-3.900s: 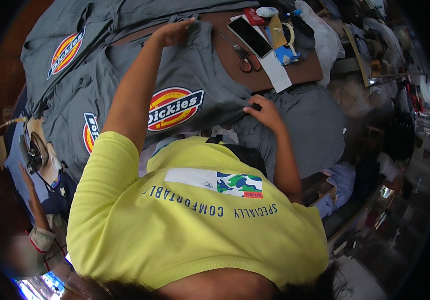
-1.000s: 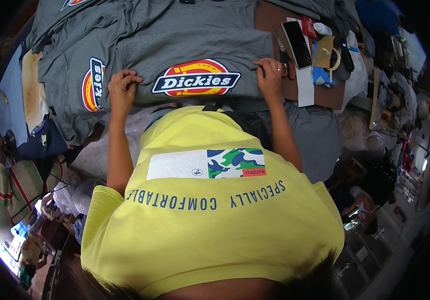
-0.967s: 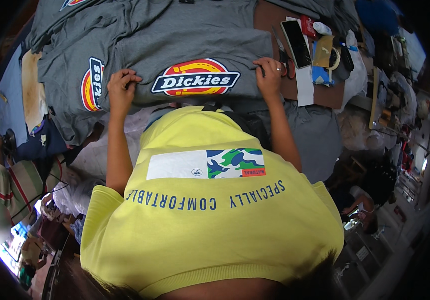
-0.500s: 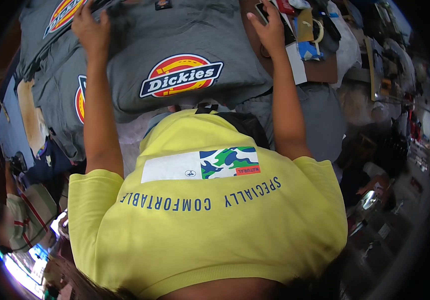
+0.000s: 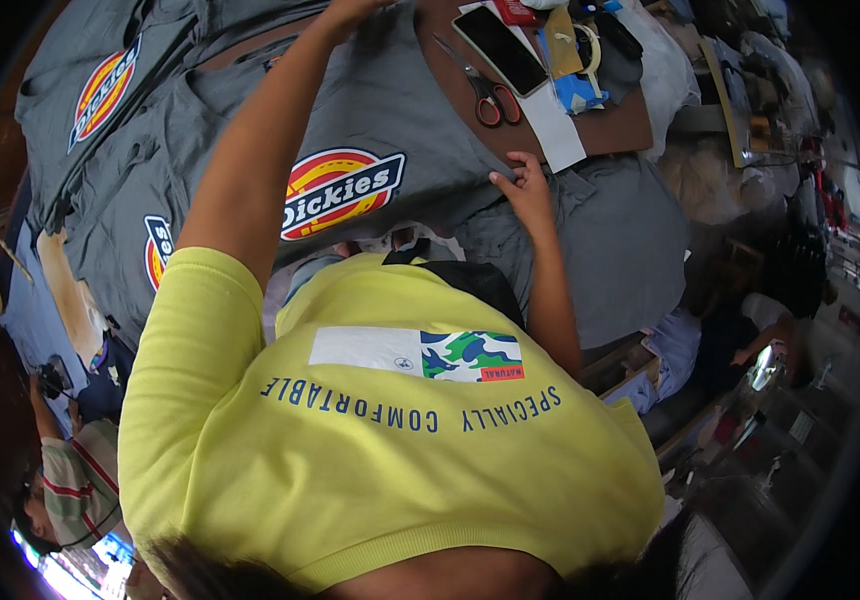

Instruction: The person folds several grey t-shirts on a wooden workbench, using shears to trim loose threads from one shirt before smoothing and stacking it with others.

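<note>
A grey T-shirt (image 5: 370, 120) with a red, yellow and navy oval print lies spread in front of me. At its right edge, my right hand (image 5: 528, 195) pinches the cloth between thumb and fingers. My left arm reaches forward across the shirt, and my left hand (image 5: 355, 8) is at the top edge of the picture, its fingers mostly cut off. Orange-and-black-handled scissors (image 5: 495, 104) lie on the brown board (image 5: 615, 138) just beyond my right hand. Beside them rests a dark-screened phone (image 5: 500, 48) on white paper (image 5: 560, 140).
More grey shirts (image 5: 50, 90) with the same print are heaped at the left. Masking tape (image 5: 590, 50) and a blue packet (image 5: 577, 92) sit at the far right of the board. Grey cloth (image 5: 630, 260) hangs right of my arm. A person in a striped shirt (image 5: 80, 480) is at lower left.
My left hand has swung right and forward over the shirt. My right hand has come back from beside the phone to the shirt's edge. The scissors now show plainly.
</note>
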{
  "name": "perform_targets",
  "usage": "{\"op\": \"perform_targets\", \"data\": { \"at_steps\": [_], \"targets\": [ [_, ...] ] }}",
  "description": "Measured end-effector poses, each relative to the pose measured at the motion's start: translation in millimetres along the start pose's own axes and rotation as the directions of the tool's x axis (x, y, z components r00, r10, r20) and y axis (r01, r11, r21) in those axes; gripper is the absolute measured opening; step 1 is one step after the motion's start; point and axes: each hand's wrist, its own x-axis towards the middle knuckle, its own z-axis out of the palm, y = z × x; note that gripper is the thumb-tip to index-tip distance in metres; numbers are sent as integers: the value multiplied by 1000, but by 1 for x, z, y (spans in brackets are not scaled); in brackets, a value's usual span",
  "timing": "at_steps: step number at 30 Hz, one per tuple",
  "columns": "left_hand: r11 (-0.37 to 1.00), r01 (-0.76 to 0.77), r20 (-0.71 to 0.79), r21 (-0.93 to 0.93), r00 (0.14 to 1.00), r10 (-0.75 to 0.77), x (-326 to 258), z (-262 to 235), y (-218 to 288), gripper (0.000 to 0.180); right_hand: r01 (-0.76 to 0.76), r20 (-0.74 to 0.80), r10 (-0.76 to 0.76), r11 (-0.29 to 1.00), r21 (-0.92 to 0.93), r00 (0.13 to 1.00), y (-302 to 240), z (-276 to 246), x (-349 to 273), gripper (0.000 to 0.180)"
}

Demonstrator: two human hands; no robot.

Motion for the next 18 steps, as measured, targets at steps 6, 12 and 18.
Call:
{"op": "perform_targets", "data": {
  "at_steps": [6, 12, 18],
  "targets": [
    [718, 39, 45, -695, 999, -11, 57, -61, -50, 40, -89, -46, 94, 992, 94, 994, -11, 3, -6, 30],
    [127, 244, 275, -961, 839, 469, -59, -91, -38, 48, 382, -7, -393, 898, -218, 920, -23, 16, -28, 25],
    [75, 145, 163, -987, 870, 466, -98, -102, -57, 50, 366, 85, -357, 920, -142, 930, -21, 24, -30, 26]
  ]
}}
